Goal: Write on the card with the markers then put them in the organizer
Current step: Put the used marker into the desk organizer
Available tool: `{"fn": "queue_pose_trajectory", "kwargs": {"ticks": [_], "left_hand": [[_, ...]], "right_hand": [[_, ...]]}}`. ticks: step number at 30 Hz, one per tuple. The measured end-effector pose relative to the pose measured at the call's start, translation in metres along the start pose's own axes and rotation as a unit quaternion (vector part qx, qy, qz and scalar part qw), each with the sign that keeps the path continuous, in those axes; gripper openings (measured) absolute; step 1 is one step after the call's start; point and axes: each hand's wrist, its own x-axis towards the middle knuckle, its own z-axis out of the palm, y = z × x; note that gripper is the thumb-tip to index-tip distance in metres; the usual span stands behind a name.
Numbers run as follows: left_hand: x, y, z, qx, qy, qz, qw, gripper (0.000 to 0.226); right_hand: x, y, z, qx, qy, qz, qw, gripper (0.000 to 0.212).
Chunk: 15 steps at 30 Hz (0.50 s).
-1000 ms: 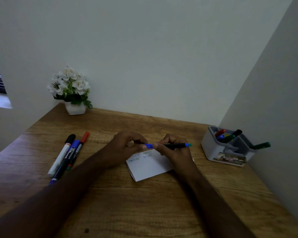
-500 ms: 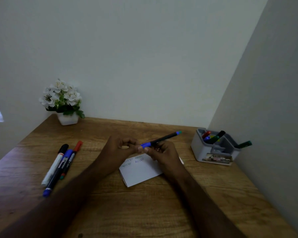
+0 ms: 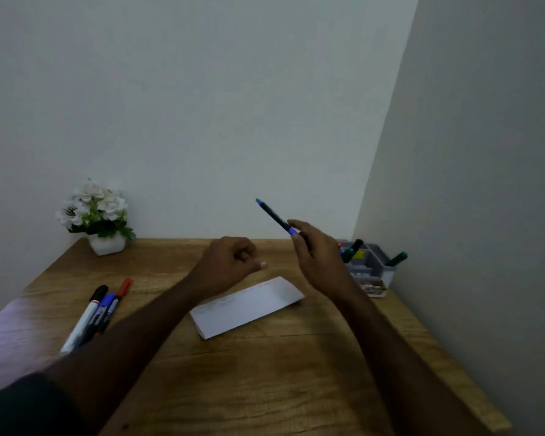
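Pinching marker [image 3: 276,218]: right hand [image 3: 320,262] | left hand [image 3: 230,262] curled, empty | organizer [image 3: 373,269] behind right hand

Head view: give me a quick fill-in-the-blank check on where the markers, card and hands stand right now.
1. The right hand holds a marker with a ____ cap.
2. The card lies flat on the ____.
3. The left hand is curled and holds ____.
4. The organizer stands at the table's ____ edge, by the wall.

Missing words: blue; table; nothing; right
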Motion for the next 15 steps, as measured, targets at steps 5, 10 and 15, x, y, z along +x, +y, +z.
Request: {"fn": "queue_pose_trajectory", "kwargs": {"ticks": [5, 10, 15], "left_hand": [[0.038, 0.039, 0.027, 0.019, -0.03, 0.052, 0.998, 0.02], [0.066, 0.07, 0.055, 0.046, -0.059, 0.1, 0.992, 0.019], [0.076, 0.08, 0.075, 0.08, -0.085, 0.118, 0.986, 0.015]], "right_hand": [[0.015, 0.016, -0.096, -0.11, 0.11, 0.037, 0.987, 0.007], [0.013, 0.038, -0.166, -0.197, 0.174, 0.116, 0.958, 0.013], [0.003, 0.057, -0.18, -0.237, 0.168, 0.155, 0.944, 0.016]]}}
